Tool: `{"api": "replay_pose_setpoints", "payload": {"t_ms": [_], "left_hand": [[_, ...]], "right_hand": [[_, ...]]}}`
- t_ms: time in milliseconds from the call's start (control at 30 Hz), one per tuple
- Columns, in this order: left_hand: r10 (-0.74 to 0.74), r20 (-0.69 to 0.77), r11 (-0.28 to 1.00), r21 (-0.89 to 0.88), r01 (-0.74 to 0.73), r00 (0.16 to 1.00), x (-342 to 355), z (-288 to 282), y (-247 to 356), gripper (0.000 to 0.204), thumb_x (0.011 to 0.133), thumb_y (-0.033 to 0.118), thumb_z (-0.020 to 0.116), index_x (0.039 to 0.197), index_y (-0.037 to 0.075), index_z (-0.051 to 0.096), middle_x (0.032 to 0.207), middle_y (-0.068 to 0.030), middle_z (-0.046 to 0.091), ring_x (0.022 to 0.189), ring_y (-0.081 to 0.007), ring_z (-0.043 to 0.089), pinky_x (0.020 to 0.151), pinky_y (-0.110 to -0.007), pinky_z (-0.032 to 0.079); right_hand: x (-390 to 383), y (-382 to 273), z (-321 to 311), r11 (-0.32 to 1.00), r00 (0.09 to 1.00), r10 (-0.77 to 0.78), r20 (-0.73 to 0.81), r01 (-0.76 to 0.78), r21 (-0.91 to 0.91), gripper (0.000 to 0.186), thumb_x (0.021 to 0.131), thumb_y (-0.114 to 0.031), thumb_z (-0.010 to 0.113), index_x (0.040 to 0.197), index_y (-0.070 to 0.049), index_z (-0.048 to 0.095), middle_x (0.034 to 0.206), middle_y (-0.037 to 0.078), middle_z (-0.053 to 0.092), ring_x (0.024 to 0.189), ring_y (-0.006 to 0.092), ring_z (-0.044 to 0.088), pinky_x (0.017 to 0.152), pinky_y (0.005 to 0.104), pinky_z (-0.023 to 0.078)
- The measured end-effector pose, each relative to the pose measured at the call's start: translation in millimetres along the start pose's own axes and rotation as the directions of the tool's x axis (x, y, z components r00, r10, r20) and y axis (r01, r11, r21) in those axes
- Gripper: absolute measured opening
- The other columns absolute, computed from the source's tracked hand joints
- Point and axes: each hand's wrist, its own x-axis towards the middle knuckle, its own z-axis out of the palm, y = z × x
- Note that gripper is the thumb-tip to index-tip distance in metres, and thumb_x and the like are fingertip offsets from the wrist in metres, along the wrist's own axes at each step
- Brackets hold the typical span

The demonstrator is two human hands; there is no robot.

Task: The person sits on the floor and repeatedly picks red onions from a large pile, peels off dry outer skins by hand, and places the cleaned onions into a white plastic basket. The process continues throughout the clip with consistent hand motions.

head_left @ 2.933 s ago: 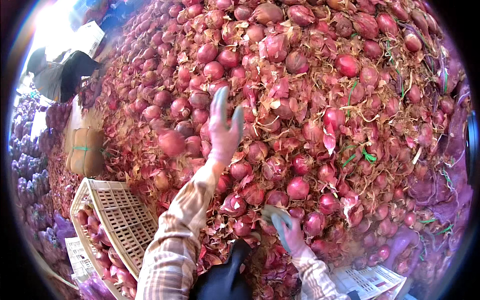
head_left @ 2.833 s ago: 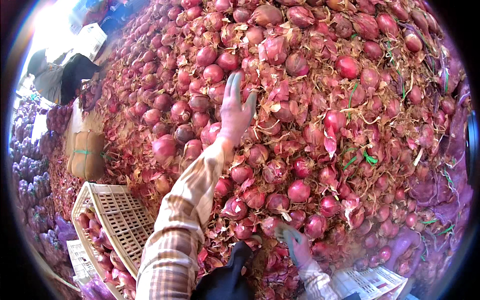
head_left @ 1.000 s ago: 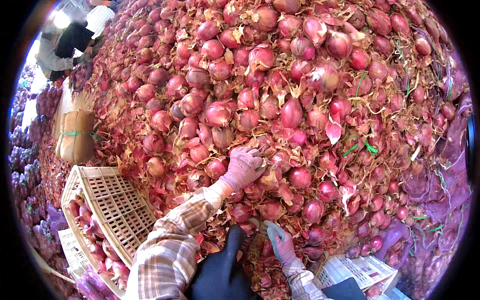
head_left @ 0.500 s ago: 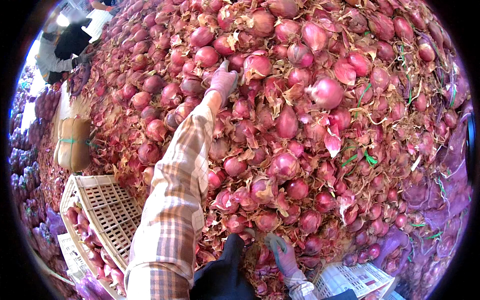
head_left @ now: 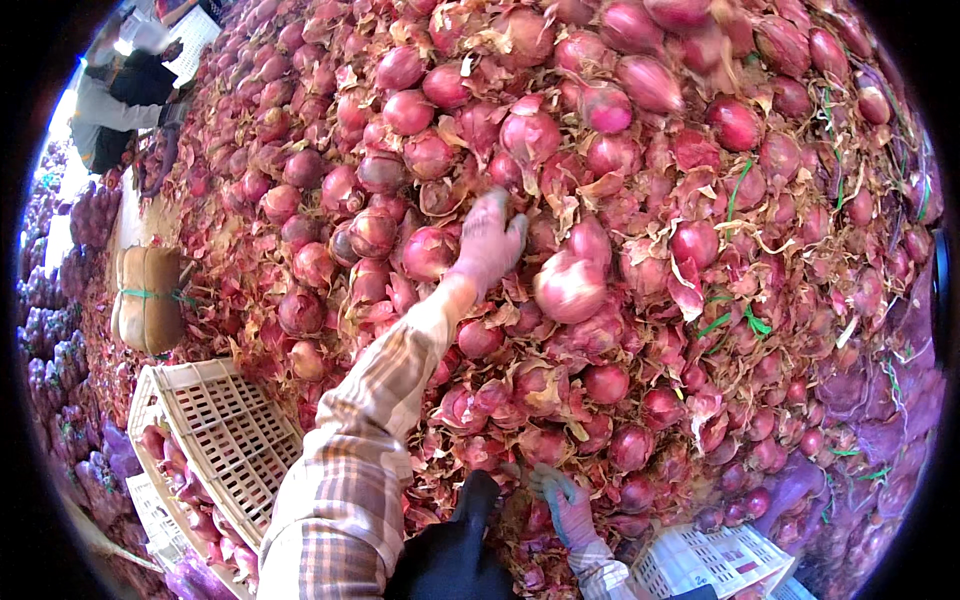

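A large heap of red onions (head_left: 605,385) and loose dry skins fills most of the view. My left hand (head_left: 490,243), in a pinkish glove with grey fingertips, reaches over the middle of the heap. Its thumb stands apart from the fingers, and no onion shows in its grasp. Just right of it, a blurred onion (head_left: 570,287) is rolling. A round onion (head_left: 428,253) lies against its left side. Close to my body, my right hand (head_left: 567,505), gloved alike, rests low by the heap's near edge. Its fingers are stretched and apart, with nothing visible in them.
A cream plastic crate (head_left: 225,420) with onions stands at the lower left, a tied tan cushion (head_left: 150,300) beyond it. A white crate (head_left: 700,560) sits at the lower right beside purple netting (head_left: 850,400). Another person (head_left: 125,105) works at the far left.
My left hand has drawn back nearer and to the right. An onion has rolled down toward it, and several onions at the upper right are shifting. My right hand has barely moved.
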Motion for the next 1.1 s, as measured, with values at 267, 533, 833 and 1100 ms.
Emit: {"api": "replay_pose_setpoints", "payload": {"t_ms": [267,533,833,1100], "left_hand": [[-0.018,-0.445,0.964,-0.245,-0.103,0.895,51.7,-85.7,-26.9,0.036,0.095,0.013,0.056,0.128,-0.001,0.054,0.12,-0.0185,0.062,0.108,-0.0296,0.061,0.096,-0.038,0.047],[-0.185,-0.509,0.496,-0.787,-0.367,0.841,45.4,-132.6,44.0,0.042,0.105,0.021,0.042,0.139,-0.003,0.043,0.14,-0.0145,0.048,0.131,-0.0226,0.044,0.112,-0.035,0.031],[0.046,-0.354,0.807,-0.538,-0.243,0.934,-32.1,-79.7,36.9,0.033,0.099,0.009,0.051,0.13,-0.001,0.054,0.129,-0.0172,0.058,0.121,-0.0262,0.056,0.102,-0.035,0.043],[0.364,-0.29,0.923,-0.014,-0.384,0.885,130.3,-94.0,87.4,0.062,0.086,0.019,0.065,0.141,0.004,0.042,0.142,-0.0215,0.044,0.131,-0.037,0.045,0.107,-0.042,0.038]], "right_hand": [[-5.9,-8.9,-1.0,0.994,0.999,0.032,-0.028,-0.035,-0.108,0.043,0.099,-0.029,0.057,0.126,0.004,0.057,0.112,0.011,0.066,0.101,0.0185,0.064,0.09,0.0309,0.051],[-12.4,10.0,-8.1,0.999,0.998,-0.021,-0.053,0.02,-0.032,0.043,0.099,-0.027,0.056,0.128,0.005,0.054,0.115,0.014,0.066,0.102,0.0204,0.065,0.091,0.0332,0.052],[-26.4,9.7,5.2,0.978,0.993,0.079,-0.088,-0.094,-0.188,0.046,0.099,-0.032,0.056,0.129,0.004,0.055,0.114,0.012,0.066,0.1,0.0188,0.065,0.09,0.0314,0.051],[-31.1,13.4,5.5,0.998,0.998,0.059,-0.008,-0.058,0.024,0.048,0.1,-0.032,0.055,0.132,0.004,0.053,0.118,0.013,0.065,0.104,0.0188,0.064,0.09,0.0311,0.051]]}}
